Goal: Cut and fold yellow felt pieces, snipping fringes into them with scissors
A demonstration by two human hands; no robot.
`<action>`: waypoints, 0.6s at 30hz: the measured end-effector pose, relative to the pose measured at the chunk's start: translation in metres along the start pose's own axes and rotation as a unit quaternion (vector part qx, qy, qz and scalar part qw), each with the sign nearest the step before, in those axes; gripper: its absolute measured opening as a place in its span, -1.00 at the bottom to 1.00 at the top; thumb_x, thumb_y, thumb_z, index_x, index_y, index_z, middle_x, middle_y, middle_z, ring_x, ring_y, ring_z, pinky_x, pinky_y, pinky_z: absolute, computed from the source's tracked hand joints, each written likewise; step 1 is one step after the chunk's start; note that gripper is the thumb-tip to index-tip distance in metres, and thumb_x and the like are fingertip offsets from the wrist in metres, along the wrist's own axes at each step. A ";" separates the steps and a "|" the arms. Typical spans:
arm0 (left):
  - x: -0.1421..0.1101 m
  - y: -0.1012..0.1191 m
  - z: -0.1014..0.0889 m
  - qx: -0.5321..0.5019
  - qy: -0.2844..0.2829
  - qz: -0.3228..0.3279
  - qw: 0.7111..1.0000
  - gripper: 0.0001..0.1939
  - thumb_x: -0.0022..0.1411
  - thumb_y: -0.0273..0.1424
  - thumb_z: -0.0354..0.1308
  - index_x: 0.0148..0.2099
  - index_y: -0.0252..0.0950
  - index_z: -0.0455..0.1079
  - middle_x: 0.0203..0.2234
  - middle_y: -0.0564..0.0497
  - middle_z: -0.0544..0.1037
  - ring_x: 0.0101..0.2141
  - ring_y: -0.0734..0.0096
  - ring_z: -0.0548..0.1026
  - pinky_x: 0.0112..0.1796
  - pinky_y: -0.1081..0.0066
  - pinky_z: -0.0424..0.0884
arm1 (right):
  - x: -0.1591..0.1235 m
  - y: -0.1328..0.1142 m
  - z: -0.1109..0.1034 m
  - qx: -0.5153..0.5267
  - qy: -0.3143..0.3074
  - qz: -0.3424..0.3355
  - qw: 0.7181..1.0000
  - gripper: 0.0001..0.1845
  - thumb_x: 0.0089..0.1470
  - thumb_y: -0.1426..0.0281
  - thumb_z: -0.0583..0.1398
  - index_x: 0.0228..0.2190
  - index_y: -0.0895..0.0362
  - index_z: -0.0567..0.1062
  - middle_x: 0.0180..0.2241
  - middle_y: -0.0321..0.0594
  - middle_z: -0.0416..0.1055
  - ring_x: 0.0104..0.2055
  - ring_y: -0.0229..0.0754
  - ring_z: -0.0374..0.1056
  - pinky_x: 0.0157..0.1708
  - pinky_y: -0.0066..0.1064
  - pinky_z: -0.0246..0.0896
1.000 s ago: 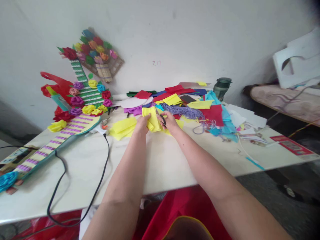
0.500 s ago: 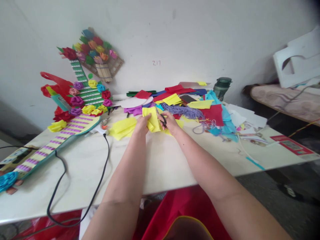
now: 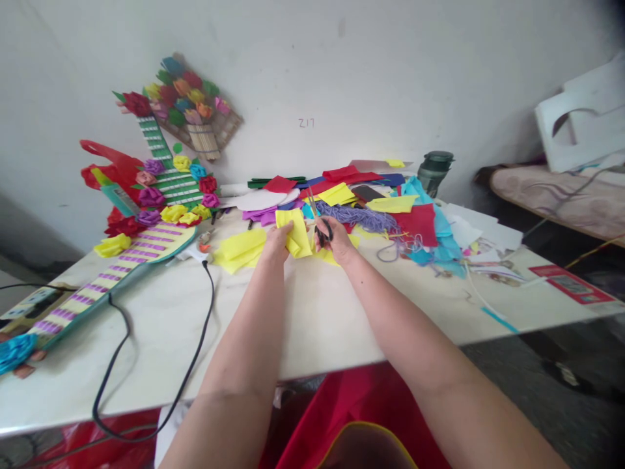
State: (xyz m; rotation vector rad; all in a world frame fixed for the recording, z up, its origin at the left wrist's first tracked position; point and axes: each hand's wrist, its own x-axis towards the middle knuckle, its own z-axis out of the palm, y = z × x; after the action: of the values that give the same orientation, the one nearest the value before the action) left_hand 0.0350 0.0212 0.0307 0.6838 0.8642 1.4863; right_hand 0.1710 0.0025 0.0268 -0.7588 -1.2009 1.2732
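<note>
My left hand [image 3: 278, 243] pinches a folded piece of yellow crepe paper [image 3: 295, 236], its thumb on top. In my right hand [image 3: 338, 243] is a pair of scissors [image 3: 324, 230] with black handles, fingers in the loops. The blades point up and away, just to the right of the folded paper and apart from it. More yellow paper [image 3: 241, 249] lies flat on the table to the left of my left hand, and another yellow scrap lies under my right hand.
Behind my hands lie purple yarn [image 3: 359, 218], red paper [image 3: 418, 223] and blue paper [image 3: 442, 234]. A green bottle [image 3: 433, 172] stands at the back right. To the left are a flower-decorated guitar shape [image 3: 112, 277], a glue bottle [image 3: 117, 197] and a black cable [image 3: 209, 312].
The scissors have moved off the right edge of the folded yellow paper, slightly right, and their blades now show. My left hand and the paper have hardly moved.
</note>
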 end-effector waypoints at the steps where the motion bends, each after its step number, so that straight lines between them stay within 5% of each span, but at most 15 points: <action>1: 0.001 0.000 -0.001 0.004 0.005 0.002 1.000 -0.91 0.11 -0.56 0.08 -0.30 -0.41 0.40 -0.50 -0.13 0.55 -0.25 0.17 0.55 -0.16 0.21 0.47 | -0.001 -0.003 -0.001 0.001 -0.007 -0.012 1.000 -0.60 -0.11 0.06 0.24 -0.44 0.11 0.29 -0.72 -0.43 0.32 -0.77 -0.37 0.21 -0.83 -0.59 -0.12; 5: 0.004 0.001 -0.004 0.017 0.040 0.034 0.999 -0.94 0.05 -0.58 0.15 -0.36 -0.38 0.40 -0.53 -0.05 0.55 -0.31 0.23 0.56 -0.19 0.26 0.48 | -0.003 -0.015 -0.008 -0.005 0.011 -0.037 0.999 -0.56 -0.16 0.01 0.25 -0.46 0.13 0.33 -0.66 -0.37 0.37 -0.71 -0.38 0.25 -0.81 -0.59 -0.12; 9: 0.003 0.005 -0.006 0.026 0.052 0.043 0.997 -0.95 0.02 -0.58 0.17 -0.40 -0.37 0.41 -0.54 -0.04 0.55 -0.35 0.26 0.56 -0.19 0.28 0.48 | 0.001 -0.021 -0.021 -0.153 0.119 -0.020 0.981 -0.58 -0.14 0.02 0.23 -0.43 0.14 0.41 -0.60 -0.31 0.40 -0.64 -0.33 0.29 -0.70 -0.54 0.09; 11: 0.001 0.006 -0.006 0.030 0.040 0.046 0.998 -0.96 0.02 -0.57 0.18 -0.40 -0.38 0.42 -0.54 -0.05 0.55 -0.35 0.26 0.56 -0.19 0.30 0.48 | 0.002 -0.022 -0.030 -0.324 0.168 -0.014 0.931 -0.60 -0.13 0.05 0.24 -0.39 0.13 0.47 -0.53 -0.24 0.45 -0.50 -0.22 0.39 -0.55 -0.47 0.23; 15: -0.002 0.005 -0.006 0.033 0.019 0.057 0.998 -0.94 -0.01 -0.58 0.21 -0.40 -0.39 0.44 -0.53 -0.05 0.56 -0.33 0.26 0.56 -0.19 0.32 0.48 | 0.000 -0.022 -0.040 -0.640 0.155 0.017 0.753 -0.66 -0.12 0.14 0.25 -0.37 0.13 0.56 -0.35 -0.07 0.52 -0.21 -0.02 0.42 -0.26 -0.31 0.26; 18: -0.002 0.004 -0.005 0.028 0.018 0.052 0.998 -0.92 -0.02 -0.58 0.23 -0.39 -0.38 0.44 -0.50 -0.07 0.57 -0.30 0.22 0.56 -0.18 0.30 0.48 | -0.001 -0.022 -0.041 -0.702 0.132 0.061 0.697 -0.63 -0.09 0.18 0.23 -0.31 0.19 0.58 -0.29 0.06 0.50 -0.19 0.01 0.42 -0.25 -0.30 0.25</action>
State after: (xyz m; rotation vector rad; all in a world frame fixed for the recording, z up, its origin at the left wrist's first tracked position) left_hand 0.0285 0.0182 0.0316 0.7542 0.9125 1.5760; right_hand 0.2165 0.0045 0.0367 -2.0452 -1.7895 0.0324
